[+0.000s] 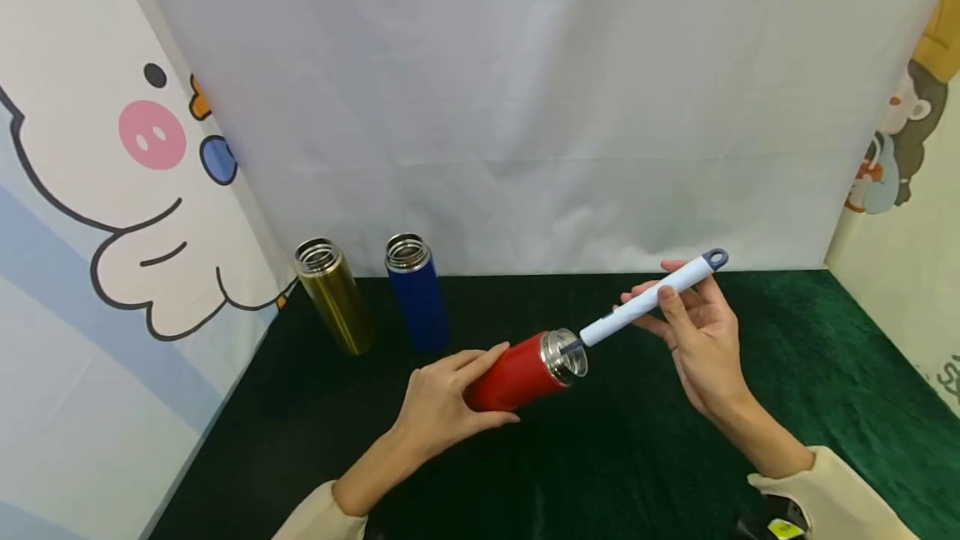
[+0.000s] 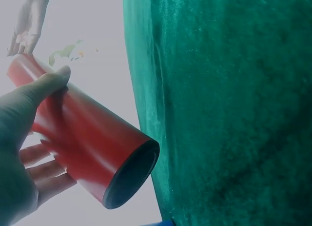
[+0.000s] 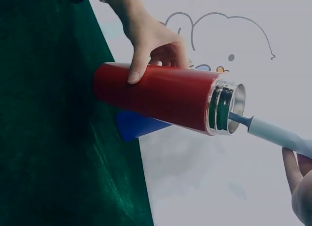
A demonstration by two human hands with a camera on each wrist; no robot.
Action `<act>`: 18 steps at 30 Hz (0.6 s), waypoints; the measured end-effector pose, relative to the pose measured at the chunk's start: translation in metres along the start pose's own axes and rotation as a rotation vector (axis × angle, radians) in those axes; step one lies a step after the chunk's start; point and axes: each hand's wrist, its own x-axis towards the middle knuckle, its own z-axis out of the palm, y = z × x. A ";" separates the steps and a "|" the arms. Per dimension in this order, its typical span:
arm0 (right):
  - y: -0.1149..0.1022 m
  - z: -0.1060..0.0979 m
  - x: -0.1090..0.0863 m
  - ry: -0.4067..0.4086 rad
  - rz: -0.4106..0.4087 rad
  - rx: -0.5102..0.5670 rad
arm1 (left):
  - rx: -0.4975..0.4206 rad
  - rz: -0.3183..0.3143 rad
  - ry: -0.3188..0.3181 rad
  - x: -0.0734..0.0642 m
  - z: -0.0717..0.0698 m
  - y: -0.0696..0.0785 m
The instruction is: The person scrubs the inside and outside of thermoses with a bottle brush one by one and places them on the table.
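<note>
My left hand (image 1: 442, 400) grips a red thermos bottle (image 1: 516, 375) round its body, holding it tilted with the lidless steel mouth up to the right. In the left wrist view the dark base of the bottle (image 2: 105, 143) shows, with the thumb along its upper side. My right hand (image 1: 705, 344) pinches the pale handle of what looks like a bottle brush (image 1: 647, 300), thumb on top and fingers beneath. The dark stem of this brush (image 3: 240, 119) runs into the bottle's mouth; its head is hidden inside.
A gold bottle (image 1: 336, 307) and a blue bottle (image 1: 417, 298), both lidless, stand upright at the back left of the dark green cloth (image 1: 600, 465). Behind them hangs a pale curtain (image 1: 525, 107). Cartoon-printed walls (image 1: 75, 407) flank the table.
</note>
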 end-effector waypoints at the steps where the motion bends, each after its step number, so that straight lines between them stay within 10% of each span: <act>1: -0.002 0.000 0.000 0.010 0.001 -0.002 | 0.000 -0.002 -0.002 0.000 0.000 0.000; 18: -0.008 0.003 0.006 0.277 -0.124 0.078 | 0.090 -0.098 -0.012 -0.013 -0.011 -0.013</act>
